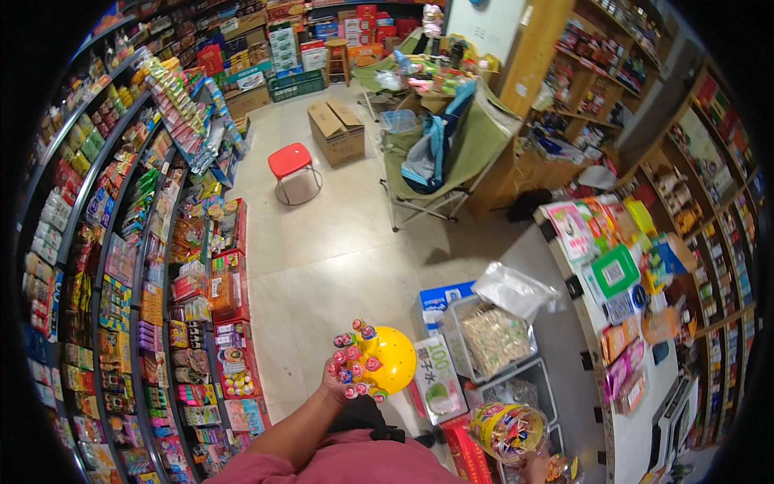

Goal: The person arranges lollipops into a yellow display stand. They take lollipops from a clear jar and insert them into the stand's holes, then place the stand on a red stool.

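Observation:
My left hand holds a round yellow lollipop stand in front of my body. Small holes dot its dome, and several wrapped lollipops stick out of the side nearer my hand. Most of my left fingers are hidden behind the lollipops. At the lower right, my right hand is at the near end of a clear plastic jar with a yellow label. Wrapped sweets on sticks show inside the jar. My right fingers are blurred, so their grip is not clear.
Left of me run packed snack shelves. A white carton and a plastic bin of packed goods stand beside the counter. Ahead are a red stool, a cardboard box and a green folding chair.

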Demonstrator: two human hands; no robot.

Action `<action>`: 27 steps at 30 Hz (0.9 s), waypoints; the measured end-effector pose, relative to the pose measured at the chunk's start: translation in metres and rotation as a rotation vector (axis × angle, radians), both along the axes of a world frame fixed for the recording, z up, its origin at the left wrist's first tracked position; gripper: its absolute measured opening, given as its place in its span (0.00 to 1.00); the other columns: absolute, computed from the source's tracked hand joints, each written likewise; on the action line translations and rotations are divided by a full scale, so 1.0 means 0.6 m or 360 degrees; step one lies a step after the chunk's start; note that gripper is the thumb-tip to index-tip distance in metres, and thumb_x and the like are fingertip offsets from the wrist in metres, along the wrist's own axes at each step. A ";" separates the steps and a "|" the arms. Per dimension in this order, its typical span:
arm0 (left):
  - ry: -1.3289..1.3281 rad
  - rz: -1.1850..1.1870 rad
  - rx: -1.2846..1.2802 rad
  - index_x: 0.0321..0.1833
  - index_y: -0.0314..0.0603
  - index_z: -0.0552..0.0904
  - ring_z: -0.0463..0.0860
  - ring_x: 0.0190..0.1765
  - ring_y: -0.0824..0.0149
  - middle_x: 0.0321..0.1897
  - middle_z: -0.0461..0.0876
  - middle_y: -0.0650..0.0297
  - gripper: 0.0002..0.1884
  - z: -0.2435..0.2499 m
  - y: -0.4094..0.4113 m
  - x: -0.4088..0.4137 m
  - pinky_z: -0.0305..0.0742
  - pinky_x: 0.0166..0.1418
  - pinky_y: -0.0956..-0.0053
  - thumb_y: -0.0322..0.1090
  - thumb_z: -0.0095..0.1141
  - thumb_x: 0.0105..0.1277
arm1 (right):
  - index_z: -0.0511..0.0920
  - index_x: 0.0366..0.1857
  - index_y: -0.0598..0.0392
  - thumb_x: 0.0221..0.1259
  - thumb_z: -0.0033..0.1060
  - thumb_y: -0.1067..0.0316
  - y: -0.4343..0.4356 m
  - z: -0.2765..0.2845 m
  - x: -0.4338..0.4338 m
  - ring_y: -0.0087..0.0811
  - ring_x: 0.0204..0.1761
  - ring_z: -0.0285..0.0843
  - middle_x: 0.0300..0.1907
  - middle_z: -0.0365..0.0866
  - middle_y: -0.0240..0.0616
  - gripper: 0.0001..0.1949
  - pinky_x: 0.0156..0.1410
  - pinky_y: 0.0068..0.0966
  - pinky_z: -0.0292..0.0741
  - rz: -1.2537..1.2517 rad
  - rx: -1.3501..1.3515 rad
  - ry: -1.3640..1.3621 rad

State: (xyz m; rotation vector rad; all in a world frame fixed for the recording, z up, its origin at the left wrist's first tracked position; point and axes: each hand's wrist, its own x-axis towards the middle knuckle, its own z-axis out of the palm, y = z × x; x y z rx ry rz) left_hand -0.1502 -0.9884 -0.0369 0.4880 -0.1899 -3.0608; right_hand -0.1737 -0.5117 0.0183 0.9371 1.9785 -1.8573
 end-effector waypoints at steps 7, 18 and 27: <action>0.0216 0.0386 -0.0385 0.62 0.49 0.72 0.76 0.59 0.61 0.58 0.76 0.61 0.24 -0.035 -0.256 -0.020 0.74 0.63 0.63 0.46 0.55 0.65 | 0.70 0.57 0.59 0.45 0.46 0.77 -0.353 -0.003 -0.160 0.33 0.27 0.80 0.38 0.81 0.44 0.27 0.24 0.28 0.77 0.0297 -0.0448 -0.0071; -0.0453 0.1230 -0.1016 0.59 0.55 0.75 0.77 0.57 0.62 0.55 0.78 0.68 0.25 -0.103 -0.540 -0.143 0.78 0.50 0.57 0.60 0.50 0.65 | 0.64 0.63 0.62 0.45 0.45 0.80 -0.829 -0.026 -0.539 0.30 0.22 0.80 0.36 0.80 0.43 0.32 0.22 0.25 0.80 0.0895 -0.0384 -0.0074; -0.0542 0.1495 -0.0557 0.57 0.50 0.76 0.77 0.58 0.58 0.55 0.79 0.63 0.25 0.019 -0.761 -0.372 0.74 0.60 0.50 0.59 0.48 0.67 | 0.68 0.59 0.58 0.44 0.46 0.82 -1.160 -0.003 -0.874 0.34 0.30 0.85 0.43 0.80 0.43 0.29 0.26 0.26 0.84 0.1318 -0.0218 -0.0178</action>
